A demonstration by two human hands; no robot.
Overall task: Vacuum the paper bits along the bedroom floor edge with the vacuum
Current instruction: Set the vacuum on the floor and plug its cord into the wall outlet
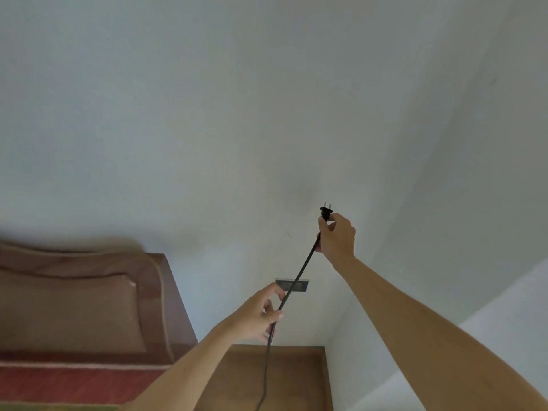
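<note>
My right hand (336, 235) grips a black two-pin plug (326, 212), raised in front of the pale wall with its pins pointing up. A black power cord (299, 275) runs down from the plug. My left hand (257, 315) holds this cord lower down, fingers curled round it. From there the cord drops past the wooden surface and out of the bottom of the view. A dark wall socket plate (298, 284) sits on the wall just behind the cord, between my two hands. The vacuum and the paper bits are not in view.
A brown padded headboard (89, 292) with a red bed cover (74, 384) fills the lower left. A wooden bedside table top (296, 378) lies below the socket in the corner. White walls (207, 114) meet at the right.
</note>
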